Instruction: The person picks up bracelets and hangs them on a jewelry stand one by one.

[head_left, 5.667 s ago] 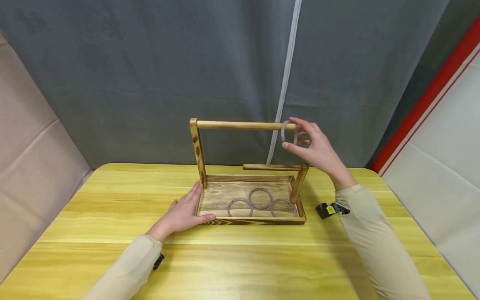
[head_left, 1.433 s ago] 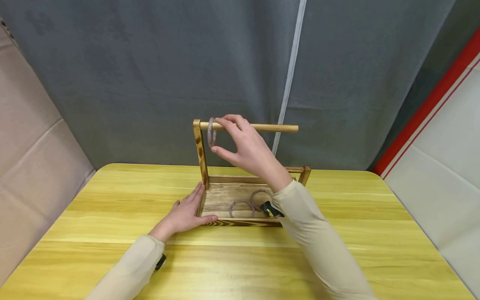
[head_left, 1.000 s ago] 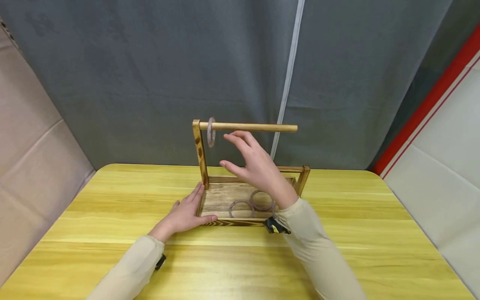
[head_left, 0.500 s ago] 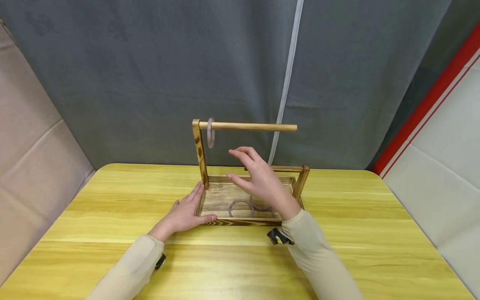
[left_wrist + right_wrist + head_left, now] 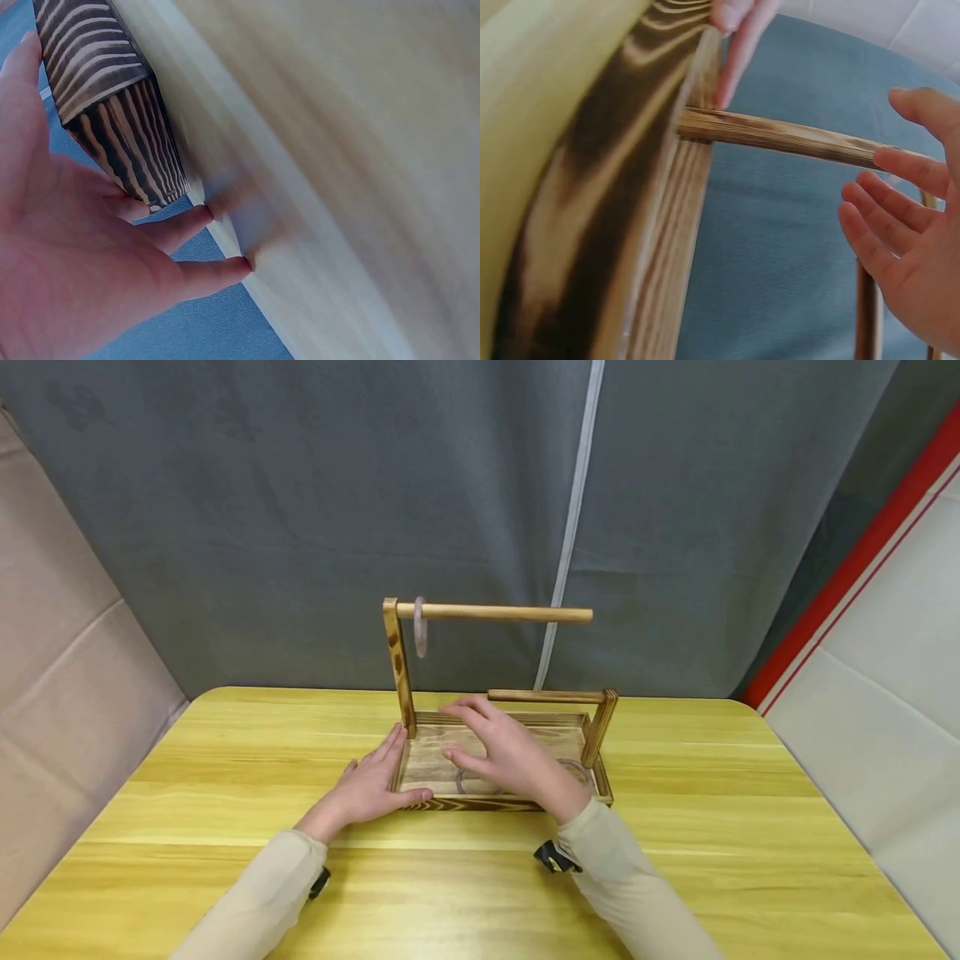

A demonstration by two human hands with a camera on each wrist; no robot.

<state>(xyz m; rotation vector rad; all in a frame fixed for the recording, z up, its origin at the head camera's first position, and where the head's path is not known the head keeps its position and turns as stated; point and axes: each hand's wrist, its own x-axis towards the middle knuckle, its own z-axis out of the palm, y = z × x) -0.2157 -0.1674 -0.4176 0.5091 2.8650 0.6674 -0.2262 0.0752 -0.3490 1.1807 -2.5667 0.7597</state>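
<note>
A wooden bangle stand (image 5: 435,756) sits on the table, with a long upper bar (image 5: 502,612) and a shorter lower bar (image 5: 546,697) over its tray. One pale translucent bangle (image 5: 421,642) hangs on the upper bar near the left post. My left hand (image 5: 367,785) holds nothing and rests against the tray's left end, thumb on the front edge; the left wrist view shows its fingers spread at the striped wood corner (image 5: 112,97). Fingers parted and holding nothing, my right hand (image 5: 506,752) is over the tray. Partly covered bangles (image 5: 461,782) lie below it.
Light wood-grain table (image 5: 187,777) surrounds the stand on all sides. A grey curtain (image 5: 300,527) hangs behind its far edge. The short right post (image 5: 600,727) stands close to my right forearm, and the upper bar's right end is free.
My right hand carried a bangle from the upper bar's right end leftward to near the tall post, let it go, then came down over the tray. My left hand stayed in place.
</note>
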